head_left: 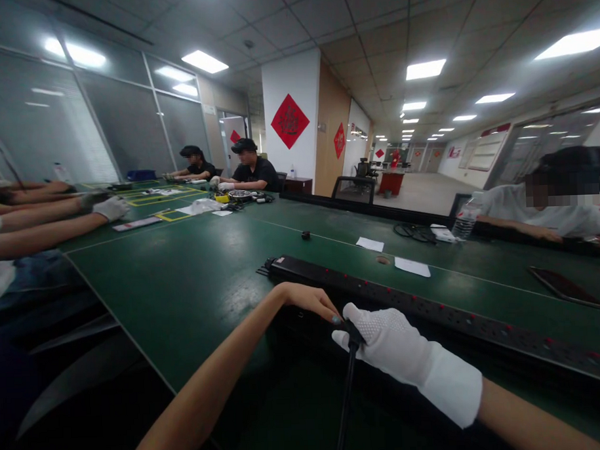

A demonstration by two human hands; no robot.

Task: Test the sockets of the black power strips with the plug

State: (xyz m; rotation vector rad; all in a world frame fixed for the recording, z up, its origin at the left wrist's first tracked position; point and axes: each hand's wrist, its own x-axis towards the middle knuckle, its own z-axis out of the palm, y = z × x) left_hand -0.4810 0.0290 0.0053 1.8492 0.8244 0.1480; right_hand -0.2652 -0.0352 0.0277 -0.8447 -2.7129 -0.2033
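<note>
My right hand point(390, 337), in a white dotted glove, is closed around a black cable plug point(354, 333). A thick black cable point(346, 400) runs down from it to the bottom of the view. My left hand point(307, 298) is bare and comes in from the left, bent at the wrist. Its fingers are together and point down, with the tips at the plug's left side; the thumb is mostly hidden. Just beyond both hands lies a long black power strip point(381, 294) with a row of small red parts, stretching to the right edge.
The green table point(183, 275) holds two white papers point(412, 267), a small black part point(305, 235), coiled black cable point(418, 232), a water bottle point(467, 218) and a dark tablet-like slab point(565, 286). People sit at the right and far side; co-workers' hands point(111, 208) are at left.
</note>
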